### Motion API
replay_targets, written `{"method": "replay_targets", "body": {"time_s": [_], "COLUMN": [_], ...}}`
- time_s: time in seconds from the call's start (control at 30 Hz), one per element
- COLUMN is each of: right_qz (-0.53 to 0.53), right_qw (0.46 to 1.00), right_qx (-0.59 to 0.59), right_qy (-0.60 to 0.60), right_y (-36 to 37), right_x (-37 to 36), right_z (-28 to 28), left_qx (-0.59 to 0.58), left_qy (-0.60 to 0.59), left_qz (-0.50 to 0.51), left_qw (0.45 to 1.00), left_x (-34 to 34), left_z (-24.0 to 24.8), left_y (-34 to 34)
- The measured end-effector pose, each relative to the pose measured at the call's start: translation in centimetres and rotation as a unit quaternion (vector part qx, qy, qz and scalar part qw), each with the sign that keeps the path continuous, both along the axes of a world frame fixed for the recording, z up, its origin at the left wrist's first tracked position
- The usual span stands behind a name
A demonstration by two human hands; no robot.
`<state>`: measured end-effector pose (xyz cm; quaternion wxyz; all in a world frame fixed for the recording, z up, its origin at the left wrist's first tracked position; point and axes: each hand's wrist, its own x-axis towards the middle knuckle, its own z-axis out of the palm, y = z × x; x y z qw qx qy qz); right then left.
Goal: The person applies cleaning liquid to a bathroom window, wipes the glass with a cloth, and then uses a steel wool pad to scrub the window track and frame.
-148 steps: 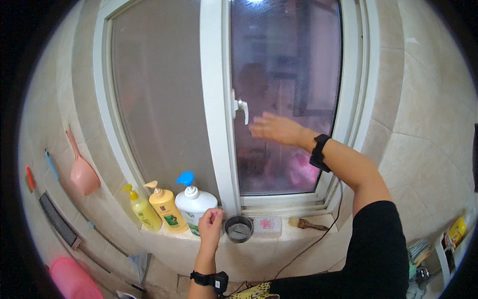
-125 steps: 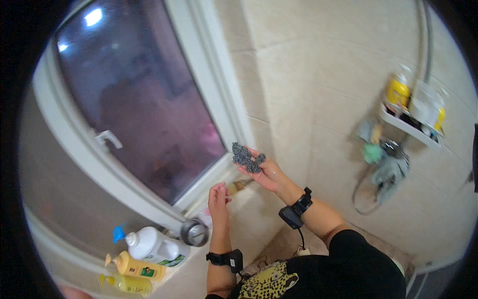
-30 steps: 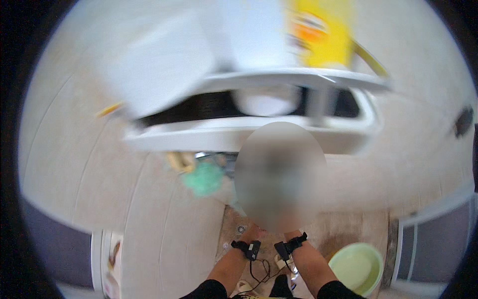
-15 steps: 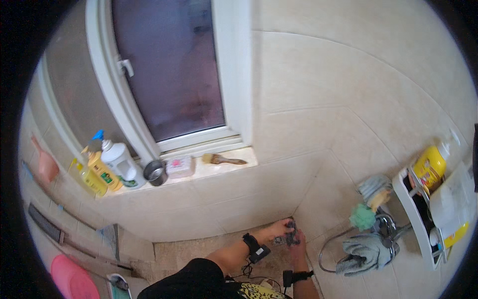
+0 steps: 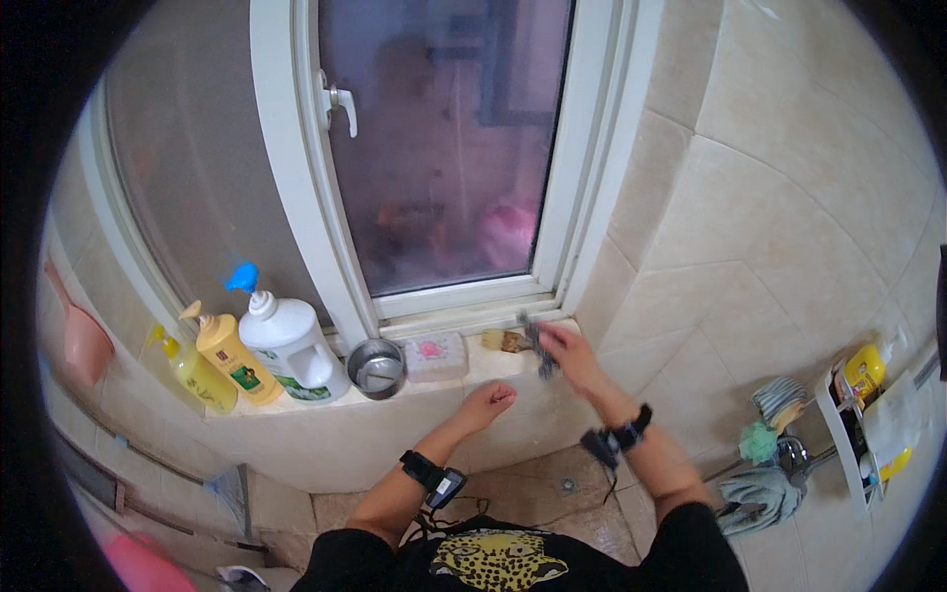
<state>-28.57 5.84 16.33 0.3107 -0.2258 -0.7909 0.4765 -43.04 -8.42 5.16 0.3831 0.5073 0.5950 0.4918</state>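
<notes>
While the left hand (image 5: 488, 406) just curls its fingers in, the right hand (image 5: 574, 359) grips a grey scrubber (image 5: 546, 366) by the right end of the sill (image 5: 479, 367); looks light, squishy, so I'd pinch its middle.

Bathroom, apparently in home, is suggested by fittings and goods. Walls (image 5: 809, 212) are faced with pale tiles; floor (image 5: 508, 485) is fitted with small round drain (image 5: 567, 485). White-framed window (image 5: 449, 158) is set above sill (image 5: 483, 367), where pump bottles (image 5: 240, 362) are lined up beside metal cup (image 5: 376, 368). At right, green bath pouf (image 5: 759, 442) and grey cloth (image 5: 760, 498) are hung near chrome tap (image 5: 792, 453); white caddy (image 5: 838, 436) just beside is stocked with yellow bottle (image 5: 863, 369). Pink dipper (image 5: 87, 345) is hung on left wall.
</notes>
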Motion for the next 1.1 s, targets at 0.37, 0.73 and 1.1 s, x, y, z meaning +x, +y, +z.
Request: {"method": "replay_targets", "body": {"time_s": [0.37,0.73,1.1], "right_qz": [0.107,-0.054,0.291], "right_qw": [0.879,0.580,0.515], "right_qx": [0.405,0.793,0.804], "right_qy": [0.226,0.179,0.051], "right_y": [4.0,9.2,3.4], "right_x": [-23.1,-23.4,-28.4], "right_z": [19.5,30.0,15.3], "left_qx": [0.002,0.022,0.091], "left_qy": [0.091,0.067,0.056], "left_qz": [0.070,0.130,0.187], "left_qw": [0.993,0.989,0.977], "left_x": [-6.5,-7.8,-9.3], "left_z": [8.0,5.7,6.9], "left_y": [-4.3,-3.7,-4.8]}}
